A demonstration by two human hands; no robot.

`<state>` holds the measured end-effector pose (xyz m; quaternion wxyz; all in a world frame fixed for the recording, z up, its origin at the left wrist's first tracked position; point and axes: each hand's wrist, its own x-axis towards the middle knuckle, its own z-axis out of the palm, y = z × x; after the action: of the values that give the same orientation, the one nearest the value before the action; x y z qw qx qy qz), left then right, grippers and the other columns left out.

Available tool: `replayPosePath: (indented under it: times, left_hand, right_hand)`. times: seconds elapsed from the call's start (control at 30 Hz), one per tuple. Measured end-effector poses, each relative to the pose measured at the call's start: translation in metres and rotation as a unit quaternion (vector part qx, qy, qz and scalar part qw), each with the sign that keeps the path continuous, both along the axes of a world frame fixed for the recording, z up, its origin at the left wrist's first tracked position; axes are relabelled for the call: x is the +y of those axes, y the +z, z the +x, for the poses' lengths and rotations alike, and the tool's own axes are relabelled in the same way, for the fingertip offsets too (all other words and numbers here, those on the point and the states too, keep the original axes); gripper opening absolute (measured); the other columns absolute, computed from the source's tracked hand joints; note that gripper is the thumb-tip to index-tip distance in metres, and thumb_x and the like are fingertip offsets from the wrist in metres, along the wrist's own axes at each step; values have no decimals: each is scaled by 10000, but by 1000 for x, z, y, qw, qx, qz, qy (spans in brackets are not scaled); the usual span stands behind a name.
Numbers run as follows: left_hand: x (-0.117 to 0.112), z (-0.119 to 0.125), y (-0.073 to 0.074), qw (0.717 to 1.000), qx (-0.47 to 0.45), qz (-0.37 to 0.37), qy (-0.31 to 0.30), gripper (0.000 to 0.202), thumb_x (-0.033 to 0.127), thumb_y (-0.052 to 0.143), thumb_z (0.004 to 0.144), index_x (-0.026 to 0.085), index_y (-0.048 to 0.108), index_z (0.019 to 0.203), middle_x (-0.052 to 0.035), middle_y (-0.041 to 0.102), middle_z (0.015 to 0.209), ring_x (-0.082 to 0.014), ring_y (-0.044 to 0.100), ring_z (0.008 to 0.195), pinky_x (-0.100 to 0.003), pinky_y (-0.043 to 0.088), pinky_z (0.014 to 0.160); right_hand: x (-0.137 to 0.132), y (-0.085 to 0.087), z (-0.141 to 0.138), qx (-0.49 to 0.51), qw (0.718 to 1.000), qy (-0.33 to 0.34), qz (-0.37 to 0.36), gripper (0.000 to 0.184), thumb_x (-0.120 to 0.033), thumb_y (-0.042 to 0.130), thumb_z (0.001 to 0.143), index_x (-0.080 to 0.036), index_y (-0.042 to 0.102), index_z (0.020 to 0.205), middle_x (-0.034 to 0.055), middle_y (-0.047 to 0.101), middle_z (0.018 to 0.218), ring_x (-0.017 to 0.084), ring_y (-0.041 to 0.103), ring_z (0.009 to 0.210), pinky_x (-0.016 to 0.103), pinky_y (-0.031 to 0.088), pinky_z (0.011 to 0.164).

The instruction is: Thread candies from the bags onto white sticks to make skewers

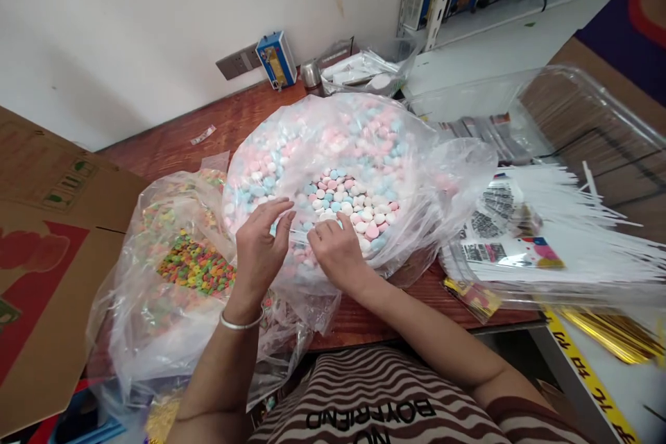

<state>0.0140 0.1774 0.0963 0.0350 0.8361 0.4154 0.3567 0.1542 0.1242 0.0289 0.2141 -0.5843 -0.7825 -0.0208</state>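
Observation:
A large clear plastic bag [416, 173] full of pink, blue and white round candies [348, 201] lies open on the brown wooden table [171, 142]. My left hand [259, 250] rests on the bag's near edge with its fingers stretched out against the plastic. My right hand [338, 250] sits just right of it at the bag's opening, fingers curled into the candies; what they pinch is hidden. A silver bangle [240, 323] circles my left wrist. A second clear bag [156, 319] with small multicoloured ring candies [195, 267] lies to the left.
A cardboard box [46, 257] stands at the left. At the right, a clear plastic tray [614, 118] holds white sticks [583, 243] and printed wrappers [494, 229]. Gold twist ties [608, 333] lie near the right edge. A small blue box [277, 59] and wall socket [236, 62] are at the back.

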Motion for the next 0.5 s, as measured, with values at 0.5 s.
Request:
replayPosePath:
  times: [0.5]
  left_hand:
    - [90, 67, -50, 896, 400, -161, -107, 190, 133, 565, 914, 158, 753, 923, -133, 742, 1017, -280, 669, 1096, -362, 539, 894]
  right_hand:
    - [-117, -14, 59, 242, 967, 82, 13, 233, -118, 403, 1036, -184, 595, 922, 2, 586, 705, 159, 550, 628, 289, 386, 592]
